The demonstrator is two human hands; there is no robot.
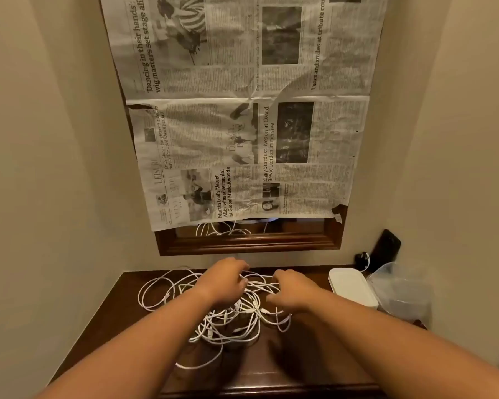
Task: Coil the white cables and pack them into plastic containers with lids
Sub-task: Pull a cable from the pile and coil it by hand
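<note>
Left hand (228, 283) and right hand (293, 290), fingers (238, 269) curled pinching strands atop the white cables (228, 326), should tease one free before coiling.

Dark wooden table (300, 364) with tangled white cables (228, 321), a flat white case (352, 285), clear plastic containers (401, 292).

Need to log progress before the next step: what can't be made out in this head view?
All from the head view:
1. Grip: the left hand and right hand cover the cables beneath them; whether either pinches a strand is hidden.
2. Cable count: strands overlap too much.
3. Container: blurred, contents unclear.
4. Mirror: mostly behind newspaper.
</note>
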